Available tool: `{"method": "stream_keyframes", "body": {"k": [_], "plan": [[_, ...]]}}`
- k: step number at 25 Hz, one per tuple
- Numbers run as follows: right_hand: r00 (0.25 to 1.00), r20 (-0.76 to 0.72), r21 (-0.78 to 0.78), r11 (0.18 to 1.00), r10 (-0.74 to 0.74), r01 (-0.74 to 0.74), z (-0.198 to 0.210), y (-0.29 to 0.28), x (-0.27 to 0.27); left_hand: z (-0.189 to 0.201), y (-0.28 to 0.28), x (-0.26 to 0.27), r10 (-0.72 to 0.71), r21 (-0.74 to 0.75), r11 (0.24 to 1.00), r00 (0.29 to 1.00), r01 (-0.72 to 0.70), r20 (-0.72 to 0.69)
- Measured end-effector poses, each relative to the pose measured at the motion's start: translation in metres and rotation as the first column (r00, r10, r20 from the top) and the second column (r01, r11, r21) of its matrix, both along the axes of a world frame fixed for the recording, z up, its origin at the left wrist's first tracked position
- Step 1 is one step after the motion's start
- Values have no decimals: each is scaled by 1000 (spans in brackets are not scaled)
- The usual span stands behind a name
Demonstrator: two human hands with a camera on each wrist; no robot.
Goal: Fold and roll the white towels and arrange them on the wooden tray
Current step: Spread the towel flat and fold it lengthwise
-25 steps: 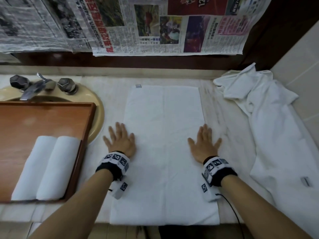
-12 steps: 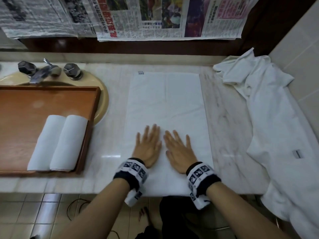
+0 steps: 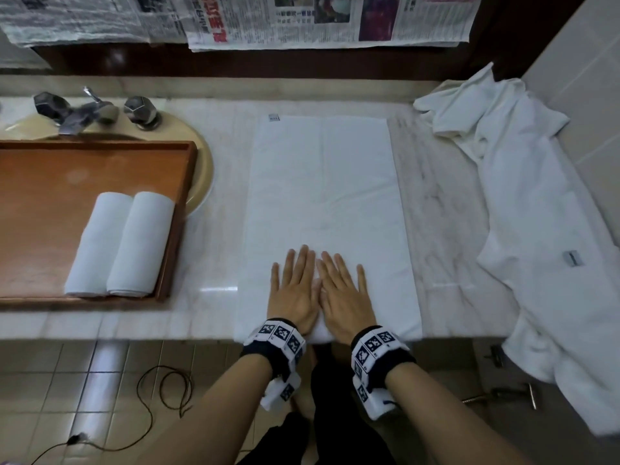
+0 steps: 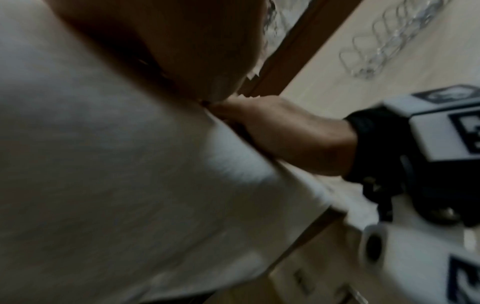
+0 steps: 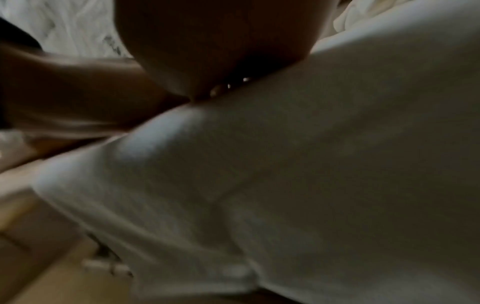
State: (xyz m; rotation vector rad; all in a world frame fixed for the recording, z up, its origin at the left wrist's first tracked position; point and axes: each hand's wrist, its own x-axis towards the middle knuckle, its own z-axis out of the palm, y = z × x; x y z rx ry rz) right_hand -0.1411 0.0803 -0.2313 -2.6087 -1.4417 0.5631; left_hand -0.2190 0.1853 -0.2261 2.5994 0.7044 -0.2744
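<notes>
A folded white towel (image 3: 322, 196) lies flat and lengthwise on the marble counter (image 3: 446, 229). My left hand (image 3: 295, 290) and right hand (image 3: 345, 293) lie side by side, palms down and fingers straight, pressing its near end by the counter edge. Both wrist views are blurred: the left wrist view shows the towel (image 4: 130, 185) under my palm, and the right wrist view shows the same towel (image 5: 311, 185). At the left, the wooden tray (image 3: 47, 182) holds two rolled white towels (image 3: 120, 243) next to each other near its right rim.
A heap of loose white towels (image 3: 523, 209) covers the counter's right end and hangs over its edge. A faucet (image 3: 87, 112) and beige basin rim (image 3: 204, 172) lie behind the tray. Newspaper (image 3: 302, 21) hangs on the back wall. A cable (image 3: 161, 397) lies on the tiled floor.
My hands slid from the towel's two side edges to its middle, meeting side by side, then drew back to its near end. My head view also shifted back, showing the floor.
</notes>
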Motion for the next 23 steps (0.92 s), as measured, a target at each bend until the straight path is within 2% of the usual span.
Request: {"method": "stream_keyframes", "body": {"k": [2,8,10,12,13,14,16,17,18,23], "plan": [[995,55,22,996,-83,82,-7,-17,8,-10,12,-14,53,116,992,999,-53,1],[964,150,-9,974,-221,225,-11,-64,32,-14,48,-44,124,156,980,992,-127,32],[919,137,-55,923,-370,380,-8,-80,43,-12,59,-55,176,119,977,984,-175,3],[827,80,-139,815,-557,562,2,-75,50,-5,65,-56,270,100,959,962,-264,-51],[813,61,-174,796,-579,580,8,-63,50,0,66,-50,281,101,956,958,-274,-61],[852,39,-194,832,-523,519,13,-48,48,6,63,-38,233,74,971,970,-229,-61],[973,-33,-162,962,-228,220,16,-13,37,12,51,-8,45,-34,998,999,-46,-29],[993,-67,-146,985,-101,90,15,1,33,13,45,4,-18,-77,997,1000,17,-23],[996,-80,-136,990,-35,23,14,14,35,14,43,17,-39,-103,994,999,36,-28],[998,-45,-105,994,-41,36,12,59,79,14,64,64,11,-99,995,998,-17,-57]]}}
